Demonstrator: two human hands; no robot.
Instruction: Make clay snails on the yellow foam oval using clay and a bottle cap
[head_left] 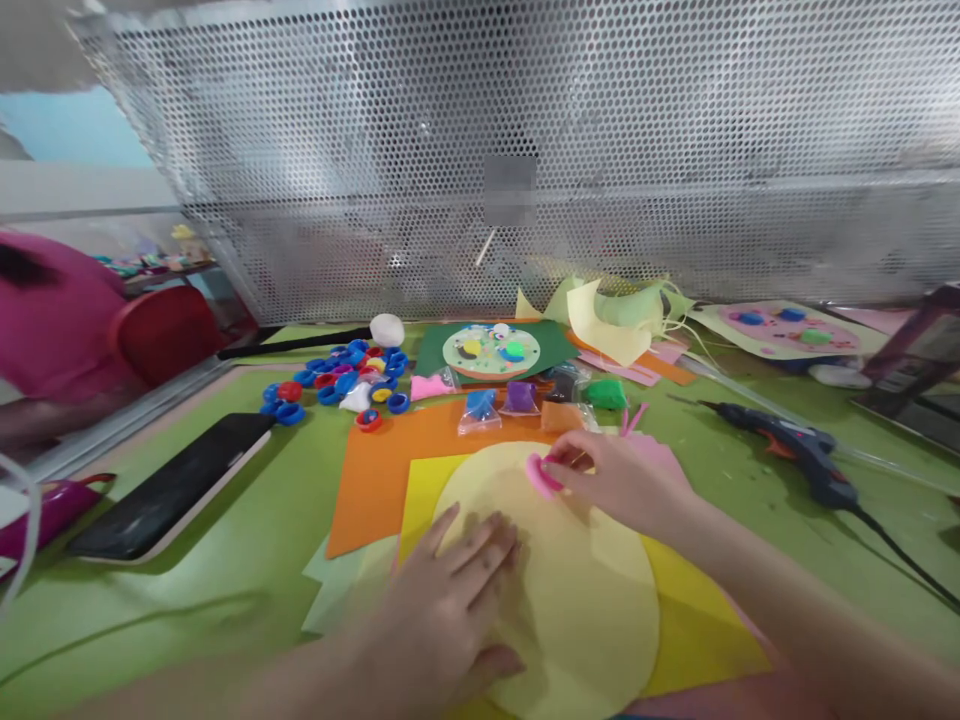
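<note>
One pale yellow paper circle [577,590] is counted, with one left hand [450,600] and one right hand [619,478]. Around it are seen one smartphone [176,490] at nine o'clock, over a dozen plastic caps [346,384] between ten and eleven, at least six small bags [520,399] near twelve, two decorated paper discs [493,363] and one glue gun [802,450] at two.

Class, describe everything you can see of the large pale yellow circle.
The pale yellow circle looks plain, thin and flat, perhaps paper or felt. It lies on a bright yellow sheet. The left hand is spread over its left side, hiding part of it; the right hand holds a pink piece near its far edge. Its near edge runs out of view.
</note>
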